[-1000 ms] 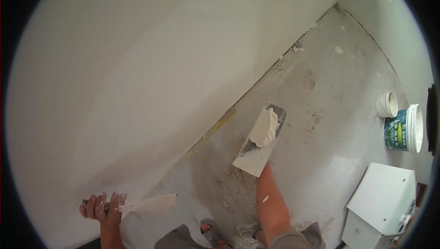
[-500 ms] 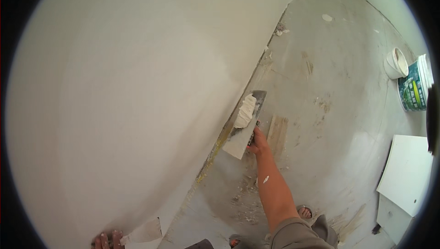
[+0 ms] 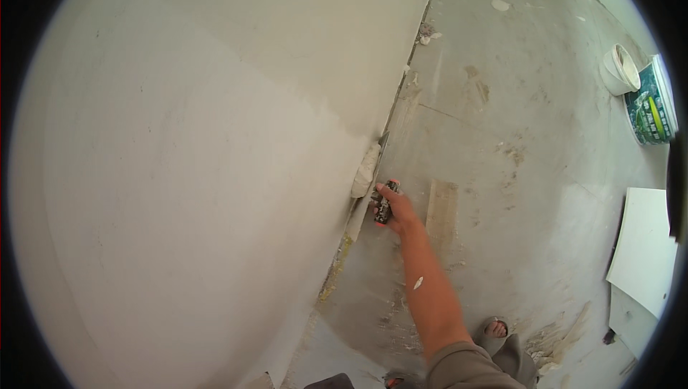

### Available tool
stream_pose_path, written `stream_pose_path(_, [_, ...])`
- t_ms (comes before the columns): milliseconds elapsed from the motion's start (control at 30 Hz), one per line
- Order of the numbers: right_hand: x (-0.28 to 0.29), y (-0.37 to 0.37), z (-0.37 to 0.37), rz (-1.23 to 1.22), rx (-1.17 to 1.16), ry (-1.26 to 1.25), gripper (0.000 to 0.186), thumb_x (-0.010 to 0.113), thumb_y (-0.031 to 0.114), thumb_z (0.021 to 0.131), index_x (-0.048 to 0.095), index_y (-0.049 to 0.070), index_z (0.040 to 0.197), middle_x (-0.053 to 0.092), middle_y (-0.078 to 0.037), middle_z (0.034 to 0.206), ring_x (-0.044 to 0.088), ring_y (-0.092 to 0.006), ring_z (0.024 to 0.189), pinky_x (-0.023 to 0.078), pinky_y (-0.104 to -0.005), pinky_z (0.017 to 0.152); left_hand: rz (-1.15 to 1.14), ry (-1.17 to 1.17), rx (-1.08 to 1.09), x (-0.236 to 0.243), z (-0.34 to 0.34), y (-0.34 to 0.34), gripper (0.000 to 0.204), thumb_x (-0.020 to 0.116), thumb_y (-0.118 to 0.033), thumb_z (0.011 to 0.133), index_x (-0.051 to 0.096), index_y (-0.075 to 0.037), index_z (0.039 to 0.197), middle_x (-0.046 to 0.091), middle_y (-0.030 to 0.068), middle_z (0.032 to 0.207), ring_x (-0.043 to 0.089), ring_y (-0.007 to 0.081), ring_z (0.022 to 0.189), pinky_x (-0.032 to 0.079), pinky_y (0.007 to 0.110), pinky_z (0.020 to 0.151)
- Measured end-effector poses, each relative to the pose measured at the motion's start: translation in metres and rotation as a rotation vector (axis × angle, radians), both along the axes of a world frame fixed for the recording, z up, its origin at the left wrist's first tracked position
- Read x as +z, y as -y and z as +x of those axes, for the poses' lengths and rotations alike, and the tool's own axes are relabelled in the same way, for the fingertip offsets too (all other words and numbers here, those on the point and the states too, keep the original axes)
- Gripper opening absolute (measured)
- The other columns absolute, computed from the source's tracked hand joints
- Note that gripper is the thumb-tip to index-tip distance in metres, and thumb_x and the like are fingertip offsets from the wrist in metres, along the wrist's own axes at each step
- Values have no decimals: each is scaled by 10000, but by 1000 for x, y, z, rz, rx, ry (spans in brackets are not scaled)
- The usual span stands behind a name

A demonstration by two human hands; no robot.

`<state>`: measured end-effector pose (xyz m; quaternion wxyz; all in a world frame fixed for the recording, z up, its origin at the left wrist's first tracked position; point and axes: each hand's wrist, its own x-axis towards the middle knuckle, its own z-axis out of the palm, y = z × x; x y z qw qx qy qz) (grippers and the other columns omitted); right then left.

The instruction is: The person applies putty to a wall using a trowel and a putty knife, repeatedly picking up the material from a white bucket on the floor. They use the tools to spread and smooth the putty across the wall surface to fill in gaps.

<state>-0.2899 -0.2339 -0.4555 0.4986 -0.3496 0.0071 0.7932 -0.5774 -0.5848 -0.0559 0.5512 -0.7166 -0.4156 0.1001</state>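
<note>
My right hand [image 3: 394,210] grips the speckled dark handle [image 3: 385,201] of a plastering trowel [image 3: 360,210]. The trowel is tilted nearly edge-on at the foot of the white wall [image 3: 201,138], its blade at or against the wall. A lump of off-white putty [image 3: 364,174] sits on the wall side of the blade. My left hand is out of view. A small pale piece at the lower edge, probably the tip of a putty knife [image 3: 261,382], shows only in part. White spatters mark my forearm.
The grey floor [image 3: 537,246] has scrapes and dried white blobs. A small white tub [image 3: 618,70] and a green-labelled bucket [image 3: 648,102] stand at the right. White boxy panels [image 3: 638,238] lie below them. My sandalled foot [image 3: 496,328] shows at the bottom.
My right hand has tipped the trowel from flat to nearly upright against the wall base. My left hand with the putty knife has dropped out of view. The view has turned.
</note>
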Motion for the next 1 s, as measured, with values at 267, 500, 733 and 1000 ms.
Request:
stream_pose_path(267, [53,-18,17,192,-72,35,207,647,158,804,510,34,898,580,-83,818,618,-204,691,549,-327,606,-67,46,-62,2,-7,-2,86,623,-359,838,633,-278,810,551,-16,965,453,197,986,281,413,908])
stream_pose_path(500, [224,-17,22,450,-102,-3,241,650,181,802,491,32,906,563,-83,832,596,-178,699,548,-332,631,-58,99,-163,6,-15,-5,99,635,-372,827,628,-274,811,567,-29,881,473,194,932,296,395,876])
stream_pose_path(733, [425,2,17,736,-120,39,235,665,195,790,521,19,847,577,-73,780,599,-160,672,527,-293,602,7,64,-185,5,-11,-20,184,529,-414,885,596,-248,842,539,32,1055,454,250,1084,235,467,1005])
stream_pose_path(1000, [416,115,-3,849,58,-295,217,644,212,788,484,71,820,571,-41,687,567,-103,618,466,-260,558,-64,84,-46,20,-15,-10,114,579,-373,860,600,-260,861,544,22,1062,444,251,1102,238,471,995])
